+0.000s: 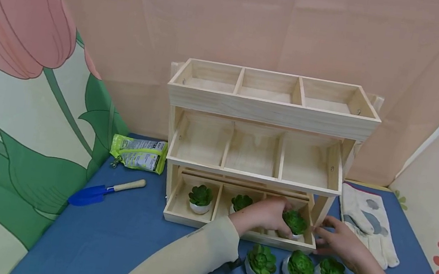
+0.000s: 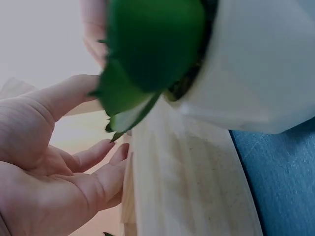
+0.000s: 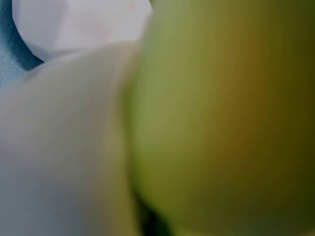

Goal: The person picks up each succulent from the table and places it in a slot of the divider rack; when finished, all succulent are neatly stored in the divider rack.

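My left hand (image 1: 265,215) reaches into the right compartment of the bottom tray (image 1: 187,220) and grips a green succulent (image 1: 295,222) in a white pot, fingers behind and thumb in front. In the left wrist view, a nearer succulent (image 2: 152,44) covers part of the hand (image 2: 54,157). My right hand (image 1: 340,245) rests at the tray's right front corner, its fingers loosely bent. Succulents also stand in the left (image 1: 200,198) and middle (image 1: 241,202) compartments, the middle one partly behind my left hand. Blurred green leaves (image 3: 221,118) fill the right wrist view.
Three potted succulents (image 1: 261,262) stand in front of the wooden shelf (image 1: 273,111), close under my wrists. The two upper tiers hold nothing. Left of it lie a blue trowel (image 1: 89,195) and a green packet (image 1: 140,153); white gloves (image 1: 370,221) lie to the right.
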